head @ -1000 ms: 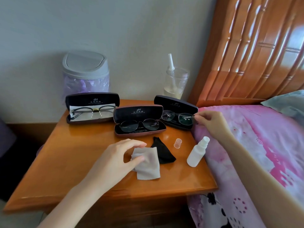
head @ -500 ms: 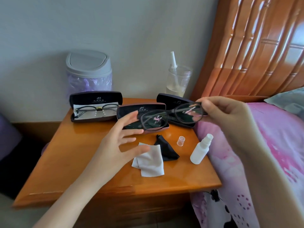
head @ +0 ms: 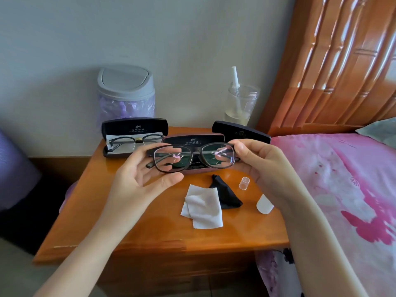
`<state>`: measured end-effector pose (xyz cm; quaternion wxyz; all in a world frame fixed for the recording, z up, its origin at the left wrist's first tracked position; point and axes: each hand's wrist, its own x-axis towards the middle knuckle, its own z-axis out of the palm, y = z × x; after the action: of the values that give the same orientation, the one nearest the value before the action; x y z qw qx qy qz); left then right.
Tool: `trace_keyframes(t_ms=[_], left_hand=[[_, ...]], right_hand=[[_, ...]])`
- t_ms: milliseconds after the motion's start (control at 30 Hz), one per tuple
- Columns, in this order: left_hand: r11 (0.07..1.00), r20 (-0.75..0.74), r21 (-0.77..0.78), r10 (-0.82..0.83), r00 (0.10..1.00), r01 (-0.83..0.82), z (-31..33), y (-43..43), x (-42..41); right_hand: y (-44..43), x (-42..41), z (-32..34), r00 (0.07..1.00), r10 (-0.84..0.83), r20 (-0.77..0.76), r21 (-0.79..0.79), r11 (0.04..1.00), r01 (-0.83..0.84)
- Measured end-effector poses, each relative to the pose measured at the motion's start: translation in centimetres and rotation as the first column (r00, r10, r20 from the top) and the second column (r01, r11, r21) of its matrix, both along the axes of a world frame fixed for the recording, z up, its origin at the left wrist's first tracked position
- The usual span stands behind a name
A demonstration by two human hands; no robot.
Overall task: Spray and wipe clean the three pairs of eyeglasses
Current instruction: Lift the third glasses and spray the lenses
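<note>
Held glasses [head: 192,156]: I read the frame as matte black, with pink glints on the lenses.
Middle case [head: 194,138]: dull maroon shell, black lining.
Left case [head: 134,127], right case [head: 241,132]: black.
Cloth [head: 203,207]: pale grey-white.
Pouch [head: 226,195]: black.
Nightstand [head: 150,232]: glossy orange wood.
Bedspread [head: 342,189], right of frame: pink, magenta floral print.
Bin [head: 125,82], upper left: grey lid, lilac liner.

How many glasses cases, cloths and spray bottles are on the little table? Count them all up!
Cases: 3
Cloths: 2
Spray bottle: 1
Total: 6
</note>
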<state>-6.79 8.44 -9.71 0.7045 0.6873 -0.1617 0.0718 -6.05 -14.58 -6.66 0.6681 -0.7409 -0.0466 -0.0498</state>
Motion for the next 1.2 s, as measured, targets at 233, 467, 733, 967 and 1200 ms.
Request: trace_keyframes(t_ms=[233,467,733,967,1200], left_hand=[[0.997,-0.026,-0.039,-0.063,0.998,0.062,-0.3,0.5,0.2],[0.993,-0.008,-0.078,-0.084,0.996,0.083,-0.1,0.6,0.3],[0.982,-0.067,-0.165,-0.107,0.992,0.095,-0.4,0.7,0.4],[0.951,0.009,-0.252,-0.183,0.983,0.179,0.5,0.7,0.1],[0.999,0.157,-0.020,-0.038,0.987,0.042,1.8,1.8,0.0]], right_hand=[[0.1,-0.4,-1.2,0.988,0.153,0.019,0.186,0.970,-0.154],[1.2,-0.2,-1.8,0.959,0.266,0.102,0.415,0.865,-0.284],[2.1,-0.2,-1.6,0.945,0.281,0.166,0.508,0.797,-0.326],[2.8,-0.1,-1.5,0.949,0.225,0.219,0.524,0.794,-0.309],[2.5,-0.4,-0.7,0.954,0.151,0.259,0.404,0.880,-0.249]])
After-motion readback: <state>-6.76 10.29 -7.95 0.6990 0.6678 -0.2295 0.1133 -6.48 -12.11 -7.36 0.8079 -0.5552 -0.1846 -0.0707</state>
